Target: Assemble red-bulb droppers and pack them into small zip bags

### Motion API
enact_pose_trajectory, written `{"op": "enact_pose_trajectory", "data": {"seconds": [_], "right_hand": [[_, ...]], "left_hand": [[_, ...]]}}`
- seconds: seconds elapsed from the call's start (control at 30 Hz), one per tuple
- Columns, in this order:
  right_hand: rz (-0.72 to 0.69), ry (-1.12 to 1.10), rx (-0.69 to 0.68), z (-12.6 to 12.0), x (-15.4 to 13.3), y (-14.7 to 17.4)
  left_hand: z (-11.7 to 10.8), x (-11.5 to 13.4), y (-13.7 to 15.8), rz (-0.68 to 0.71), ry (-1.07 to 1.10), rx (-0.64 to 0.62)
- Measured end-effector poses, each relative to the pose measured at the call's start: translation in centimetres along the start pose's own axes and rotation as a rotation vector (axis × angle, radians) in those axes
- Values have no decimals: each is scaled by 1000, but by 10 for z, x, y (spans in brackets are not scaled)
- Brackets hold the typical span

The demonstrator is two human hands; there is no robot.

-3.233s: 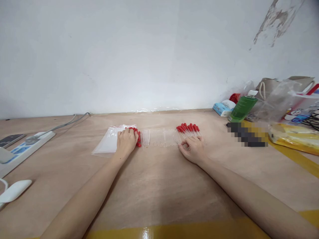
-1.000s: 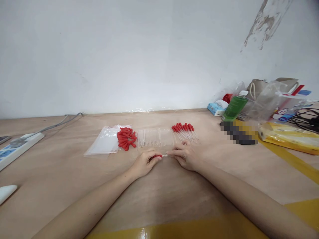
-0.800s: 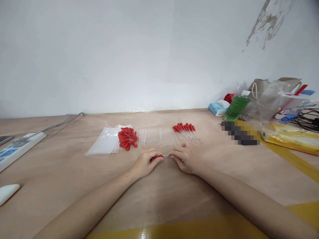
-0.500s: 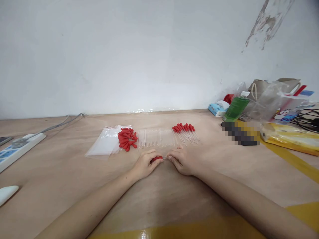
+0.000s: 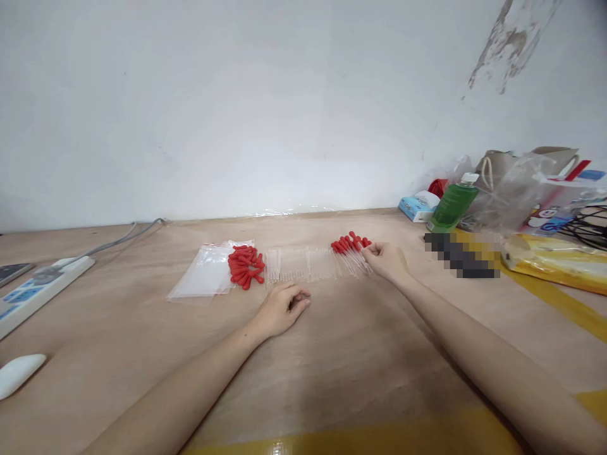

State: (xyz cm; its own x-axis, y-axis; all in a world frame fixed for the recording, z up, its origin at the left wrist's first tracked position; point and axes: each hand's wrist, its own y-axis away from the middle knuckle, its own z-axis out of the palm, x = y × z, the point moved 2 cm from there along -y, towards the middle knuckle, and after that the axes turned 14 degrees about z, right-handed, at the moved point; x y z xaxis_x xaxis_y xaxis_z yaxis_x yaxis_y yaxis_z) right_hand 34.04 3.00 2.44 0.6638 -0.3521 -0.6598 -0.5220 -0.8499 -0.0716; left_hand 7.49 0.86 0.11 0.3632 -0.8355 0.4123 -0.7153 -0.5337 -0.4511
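My left hand (image 5: 284, 309) rests on the table with its fingers loosely curled, thumb and fingertips apart and nothing between them. My right hand (image 5: 385, 259) is at the right edge of a row of assembled droppers (image 5: 351, 253), thin clear tubes with red rubber bulbs. Its thumb and forefinger pinch a dropper there, mostly hidden by the fingers. Beyond my left hand lies a row of bare clear tubes (image 5: 298, 264). Left of the tubes is a heap of loose red rubber bulbs (image 5: 245, 266), partly over clear plastic bags (image 5: 202, 275).
A power strip (image 5: 45, 294) and a white mouse-like object (image 5: 21, 374) lie at the left. To the right stand a green bottle (image 5: 453, 205), a tissue pack (image 5: 417, 207) and a yellow packet (image 5: 550, 259). A wall (image 5: 284, 107) closes off the back.
My right hand has moved right and away from me to the assembled droppers. The red bulb is gone from my left hand, which has loosened and stayed in place.
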Motion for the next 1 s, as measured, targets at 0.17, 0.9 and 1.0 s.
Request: {"op": "enact_pose_trajectory", "data": {"seconds": [0.17, 0.9, 1.0], "right_hand": [[131, 188, 62, 5, -1, -17], [-205, 346, 41, 38, -33, 16], [-167, 457, 21, 48, -43, 13]], "left_hand": [[0, 1, 0, 4, 7, 6], [-1, 2, 0, 11, 23, -1], [-1, 2, 0, 6, 22, 2]]}}
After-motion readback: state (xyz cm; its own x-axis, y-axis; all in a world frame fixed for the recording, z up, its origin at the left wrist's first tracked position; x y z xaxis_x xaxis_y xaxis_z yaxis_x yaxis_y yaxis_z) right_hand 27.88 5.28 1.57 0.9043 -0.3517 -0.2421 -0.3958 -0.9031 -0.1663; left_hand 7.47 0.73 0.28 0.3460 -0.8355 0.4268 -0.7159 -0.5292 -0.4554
